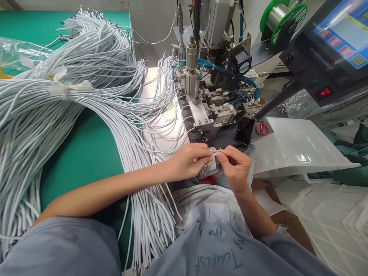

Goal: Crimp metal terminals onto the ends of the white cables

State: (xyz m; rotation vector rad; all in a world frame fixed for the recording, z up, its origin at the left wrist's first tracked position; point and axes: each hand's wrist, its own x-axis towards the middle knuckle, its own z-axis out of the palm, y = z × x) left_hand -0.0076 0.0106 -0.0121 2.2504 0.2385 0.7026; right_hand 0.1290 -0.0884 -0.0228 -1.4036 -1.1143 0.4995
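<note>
Both hands meet in front of the machine, low over my lap. My left hand (192, 161) is closed in a pinch on the end of a white cable (214, 154). From the other side, my right hand (236, 165) pinches the same short piece between thumb and forefinger. Just beneath the hands is a small clear box with a white label (209, 167), partly covered by the left fingers. A large bundle of white cables (115, 126) spreads to the left, tied with a pale strip (70, 89), and its loose ends hang beside my left forearm.
A machine with metal cylinders (192, 57) and blue tubes stands ahead. At its right lie a dark phone (245, 130) and red-handled scissors (262, 129). A control screen (345, 34) overhangs the right side, near a wire spool (277, 17). A white plastic tray (304, 143) sits below.
</note>
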